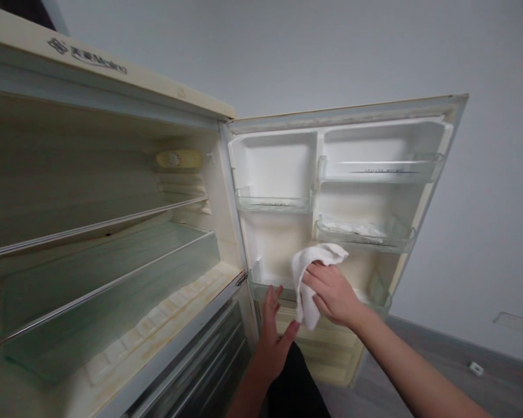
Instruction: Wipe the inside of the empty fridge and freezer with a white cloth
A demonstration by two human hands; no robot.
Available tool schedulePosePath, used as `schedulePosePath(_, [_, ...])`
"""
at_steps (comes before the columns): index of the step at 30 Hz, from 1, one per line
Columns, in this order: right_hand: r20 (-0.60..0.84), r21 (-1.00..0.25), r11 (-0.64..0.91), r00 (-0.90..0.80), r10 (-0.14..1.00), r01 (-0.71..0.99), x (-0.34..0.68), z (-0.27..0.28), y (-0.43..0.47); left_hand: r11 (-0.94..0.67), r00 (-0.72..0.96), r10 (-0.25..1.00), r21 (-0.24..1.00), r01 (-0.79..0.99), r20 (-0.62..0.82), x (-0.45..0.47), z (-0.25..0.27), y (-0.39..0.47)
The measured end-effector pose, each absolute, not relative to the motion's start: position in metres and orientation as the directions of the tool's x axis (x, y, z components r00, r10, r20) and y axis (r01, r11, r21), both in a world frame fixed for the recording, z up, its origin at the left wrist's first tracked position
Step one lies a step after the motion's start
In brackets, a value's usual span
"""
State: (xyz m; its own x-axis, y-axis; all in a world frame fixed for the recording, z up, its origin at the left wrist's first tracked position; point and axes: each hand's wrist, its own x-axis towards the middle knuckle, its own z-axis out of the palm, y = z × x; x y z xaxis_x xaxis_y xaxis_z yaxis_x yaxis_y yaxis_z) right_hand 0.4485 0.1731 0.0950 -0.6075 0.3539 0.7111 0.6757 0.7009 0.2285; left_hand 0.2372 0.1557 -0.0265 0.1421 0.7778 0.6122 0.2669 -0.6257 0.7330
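A white cloth is gripped in my right hand, in front of the open refrigerator door. Its loose end hangs down toward my other hand. My left hand is empty, with fingers apart, close to the clear lower door shelf; whether it touches the shelf I cannot tell. Above the cloth, to the right, another clear door shelf holds something white and crumpled.
On the left is the refrigerator's interior with a glass shelf and a clear drawer front. Yellowish stains mark the ledge below. A lower compartment also stands open. A small white object lies on the floor by the wall.
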Motion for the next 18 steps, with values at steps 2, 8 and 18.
schedulePosePath(2, [0.676, 0.187, 0.761, -0.643, 0.359, 0.622, 0.438, 0.077, 0.169, -0.608, 0.090, 0.793, 0.772, 0.186, 0.603, 0.235, -0.023, 0.151])
schedulePosePath(8, [0.668, 0.089, 0.737, -0.589, 0.455, 0.670, 0.424, 0.030, 0.163, -0.587, 0.231, 0.807, 0.778, 0.224, 0.543, 0.236, -0.014, 0.137])
schedulePosePath(18, [0.718, 0.004, 0.726, -0.507, 0.476, 0.688, 0.435, 0.049, 0.154, -0.588, -0.040, 0.772, 0.736, 0.335, 0.635, 0.230, 0.034, 0.116])
